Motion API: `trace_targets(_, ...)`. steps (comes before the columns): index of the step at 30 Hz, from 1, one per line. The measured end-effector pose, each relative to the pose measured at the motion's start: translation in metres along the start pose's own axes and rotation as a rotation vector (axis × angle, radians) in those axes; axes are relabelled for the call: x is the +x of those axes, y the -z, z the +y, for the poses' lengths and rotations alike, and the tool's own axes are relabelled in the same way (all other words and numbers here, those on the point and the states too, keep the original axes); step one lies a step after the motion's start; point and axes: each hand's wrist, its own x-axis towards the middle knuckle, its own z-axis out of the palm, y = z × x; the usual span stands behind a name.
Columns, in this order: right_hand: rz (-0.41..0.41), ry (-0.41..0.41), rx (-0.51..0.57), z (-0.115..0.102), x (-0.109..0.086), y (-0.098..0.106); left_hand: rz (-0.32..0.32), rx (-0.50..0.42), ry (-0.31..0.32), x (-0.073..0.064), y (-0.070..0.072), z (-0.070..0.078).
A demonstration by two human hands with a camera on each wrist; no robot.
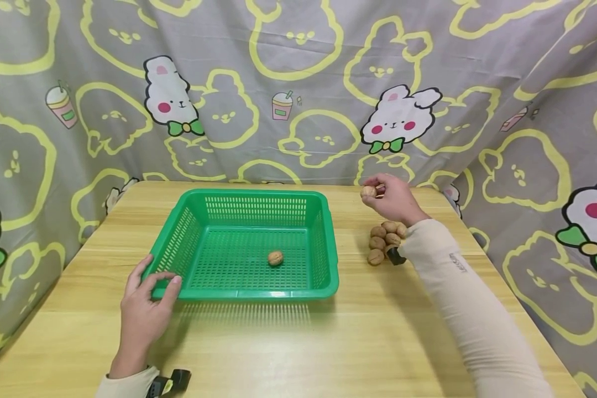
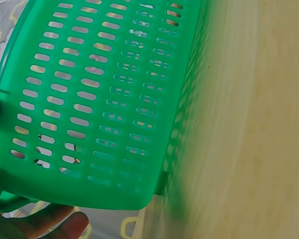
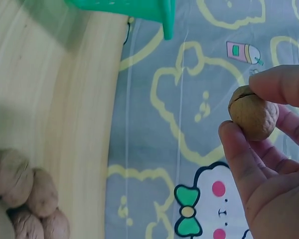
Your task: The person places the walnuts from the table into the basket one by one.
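A green plastic basket [image 1: 323,243] stands on the wooden table with one walnut [image 1: 276,258] on its floor. My left hand [image 1: 146,301] holds the basket's near left corner, fingers over the rim; the left wrist view shows the basket wall [image 2: 94,94] close up. My right hand [image 1: 390,196] is raised right of the basket and pinches a walnut [image 1: 368,192] between thumb and fingertips; the right wrist view shows this walnut [image 3: 252,113] in the fingers [image 3: 239,149]. A small pile of walnuts [image 1: 384,241] lies on the table below that hand, also seen as walnuts [image 3: 25,196].
The wooden table [image 1: 328,342] is backed and flanked by a grey curtain [image 1: 298,83] printed with rabbits. A small dark object [image 1: 395,256] lies beside the walnut pile by my right forearm.
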Motion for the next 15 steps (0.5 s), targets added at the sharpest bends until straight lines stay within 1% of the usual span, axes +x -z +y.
trace_targets(5,0.006,0.03,0.021,-0.009,0.006,-0.005,0.001,0.008,0.012,0.0,0.0,0.002)
trace_targets(10,-0.01,0.038,0.025,-0.017,0.01,-0.01,-0.006,0.02,0.034,-0.002,-0.001,0.001)
trace_targets(15,-0.013,0.059,0.028,-0.027,0.014,-0.015,0.001,0.02,0.033,0.0,-0.001,0.001)
